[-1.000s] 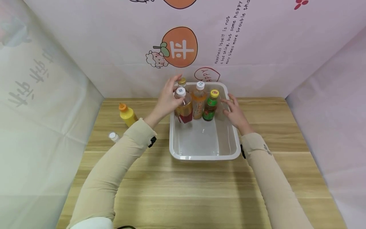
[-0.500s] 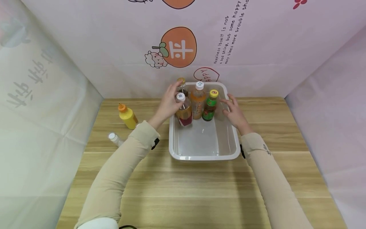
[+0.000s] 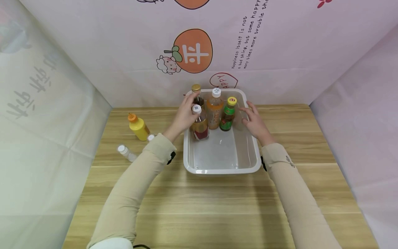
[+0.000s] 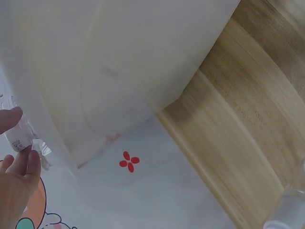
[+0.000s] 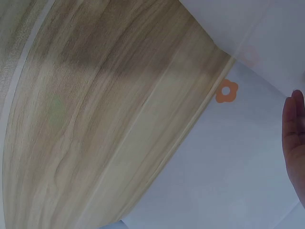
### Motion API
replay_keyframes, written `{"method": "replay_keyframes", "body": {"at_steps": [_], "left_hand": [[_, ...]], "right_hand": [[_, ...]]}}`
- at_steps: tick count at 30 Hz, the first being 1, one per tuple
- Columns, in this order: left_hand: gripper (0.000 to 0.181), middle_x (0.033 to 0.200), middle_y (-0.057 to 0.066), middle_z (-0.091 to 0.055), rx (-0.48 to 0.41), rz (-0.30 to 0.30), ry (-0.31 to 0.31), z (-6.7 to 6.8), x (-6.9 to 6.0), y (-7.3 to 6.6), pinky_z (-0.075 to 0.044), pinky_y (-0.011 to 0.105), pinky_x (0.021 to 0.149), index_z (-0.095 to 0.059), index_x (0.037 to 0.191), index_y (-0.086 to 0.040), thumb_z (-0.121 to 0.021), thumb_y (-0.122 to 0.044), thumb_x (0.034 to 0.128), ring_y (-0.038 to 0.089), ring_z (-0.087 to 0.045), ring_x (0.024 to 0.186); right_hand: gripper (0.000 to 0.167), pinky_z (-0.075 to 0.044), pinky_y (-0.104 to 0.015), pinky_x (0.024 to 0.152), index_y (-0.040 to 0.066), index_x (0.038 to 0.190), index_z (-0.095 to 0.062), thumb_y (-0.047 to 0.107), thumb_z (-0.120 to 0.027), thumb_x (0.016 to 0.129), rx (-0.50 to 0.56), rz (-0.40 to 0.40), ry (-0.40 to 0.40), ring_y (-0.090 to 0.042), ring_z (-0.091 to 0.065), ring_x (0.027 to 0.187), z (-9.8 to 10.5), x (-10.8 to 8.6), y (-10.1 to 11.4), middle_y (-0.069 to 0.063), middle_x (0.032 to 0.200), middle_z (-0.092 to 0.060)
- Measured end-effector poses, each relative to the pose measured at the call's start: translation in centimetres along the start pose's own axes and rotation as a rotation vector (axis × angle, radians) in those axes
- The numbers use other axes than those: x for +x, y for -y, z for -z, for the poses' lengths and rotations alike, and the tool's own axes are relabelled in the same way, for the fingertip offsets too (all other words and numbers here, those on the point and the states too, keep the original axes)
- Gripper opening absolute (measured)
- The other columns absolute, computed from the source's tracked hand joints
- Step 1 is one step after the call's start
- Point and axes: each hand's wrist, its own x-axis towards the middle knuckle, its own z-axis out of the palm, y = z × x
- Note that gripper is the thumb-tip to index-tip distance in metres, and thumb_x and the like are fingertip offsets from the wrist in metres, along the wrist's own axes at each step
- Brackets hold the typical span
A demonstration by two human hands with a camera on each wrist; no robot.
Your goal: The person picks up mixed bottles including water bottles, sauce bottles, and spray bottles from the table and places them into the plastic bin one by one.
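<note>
In the head view a white plastic tub [image 3: 222, 171] holds several bottles along its back. My left hand [image 3: 183, 119] pinches the white-capped top of a clear bottle [image 3: 200, 128] with a dark red lower label, upright at the tub's left side. The left wrist view shows my thumb and fingertips on that cap [image 4: 18, 144]. Behind it stands a gold-capped dark bottle [image 3: 199, 100], partly hidden by my fingers. Beside these are a white-capped orange drink bottle [image 3: 214, 112] and a yellow-capped green-labelled bottle [image 3: 227, 119]. My right hand [image 3: 256, 126] rests at the tub's right rim, fingers loosely extended over it.
Left of the tub, a yellow squeeze bottle [image 3: 139, 128] with an orange top stands on the wooden table [image 3: 217, 207]. Near it are a small clear white-capped bottle [image 3: 126, 152] and another white cap [image 3: 151, 137], partly hidden by my sleeve. Printed cloth walls [image 3: 124, 45] surround the table.
My left hand has moved the red-labelled bottle down and slightly toward me inside the tub, uncovering more of the gold-capped bottle. The right hand has stayed in place.
</note>
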Motion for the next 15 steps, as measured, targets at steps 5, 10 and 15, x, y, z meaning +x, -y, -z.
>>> {"method": "replay_keyframes", "body": {"at_steps": [5, 10, 15], "left_hand": [[0.078, 0.15, 0.018, -0.032, 0.013, 0.025, 0.009, -0.26, 0.14, 0.21, -0.047, 0.039, 0.104, -0.032, 0.147, -0.009, -0.062, 0.015, 0.0798, 0.035, -0.049, 0.125], [0.081, 0.151, 0.018, -0.03, -0.004, 0.044, 0.013, -0.44, 0.21, 0.37, -0.049, 0.038, 0.101, -0.031, 0.148, -0.011, -0.062, 0.016, 0.0787, 0.034, -0.052, 0.123], [0.081, 0.15, 0.02, -0.031, -0.005, 0.052, 0.011, -0.6, 0.28, 0.51, -0.05, 0.037, 0.1, -0.032, 0.148, -0.011, -0.062, 0.018, 0.0784, 0.034, -0.053, 0.122]], "right_hand": [[0.051, -0.021, -0.064, 0.114, 0.004, 0.14, -0.043, 0.006, -0.047, 0.089, -0.036, -0.003, -0.003, -0.045, -0.016, 0.145, 0.0, 0.03, 0.01, -0.013, 0.161, -0.006], [0.051, -0.021, -0.063, 0.114, 0.004, 0.14, -0.043, 0.006, -0.047, 0.089, -0.043, -0.001, -0.003, -0.045, -0.016, 0.145, 0.02, 0.12, -0.08, -0.013, 0.161, -0.006], [0.051, -0.022, -0.064, 0.114, 0.005, 0.14, -0.043, 0.007, -0.047, 0.089, -0.046, 0.004, -0.009, -0.046, -0.017, 0.144, -0.01, 0.1, -0.04, -0.014, 0.161, -0.007]]}}
